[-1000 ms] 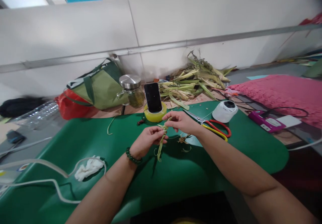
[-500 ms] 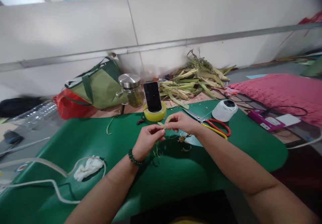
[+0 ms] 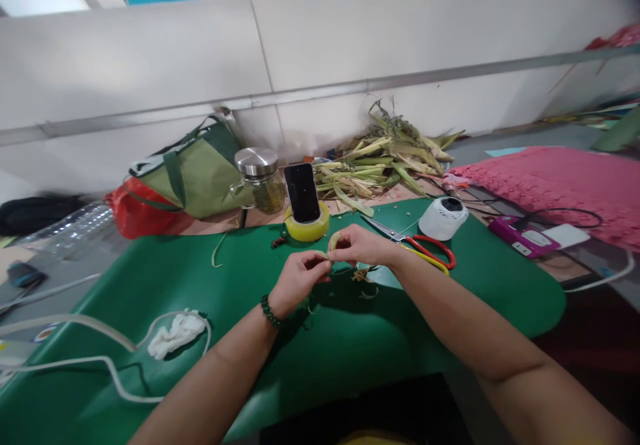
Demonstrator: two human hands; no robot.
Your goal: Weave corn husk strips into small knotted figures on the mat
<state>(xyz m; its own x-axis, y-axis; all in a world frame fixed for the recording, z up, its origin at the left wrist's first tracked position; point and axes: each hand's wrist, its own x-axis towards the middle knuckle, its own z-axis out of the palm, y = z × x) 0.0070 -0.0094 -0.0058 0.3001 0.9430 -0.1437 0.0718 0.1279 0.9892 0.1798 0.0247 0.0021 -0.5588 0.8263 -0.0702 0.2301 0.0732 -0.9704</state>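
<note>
My left hand point(image 3: 297, 281) and my right hand point(image 3: 361, 245) meet above the green mat point(image 3: 200, 278). Fingertips of both hands pinch a pale green strip of corn husk point(image 3: 335, 239), which curls up beside the right index finger. Part of the strip is hidden by the fingers. Just below the right hand lie a small brown dried scrap point(image 3: 360, 274) and a thin curled shaving point(image 3: 370, 294). Scissors point(image 3: 434, 250) with red and yellow handles rest partly behind the right wrist, by a white spool of thread point(image 3: 443, 218).
Behind the hands, a phone point(image 3: 302, 193) stands in a yellow tape roll point(image 3: 309, 230). A glass jar point(image 3: 265, 192), a green bag point(image 3: 203, 172) and a corn husk pile point(image 3: 385, 158) line the back. White tissue point(image 3: 177, 334) and cables lie left; a purple power strip point(image 3: 523, 237) lies right.
The fingertips have drawn closer together around the corn husk strip, and the left hand has shifted slightly right. The loose end hanging below the hands shows less. The view has shifted slightly.
</note>
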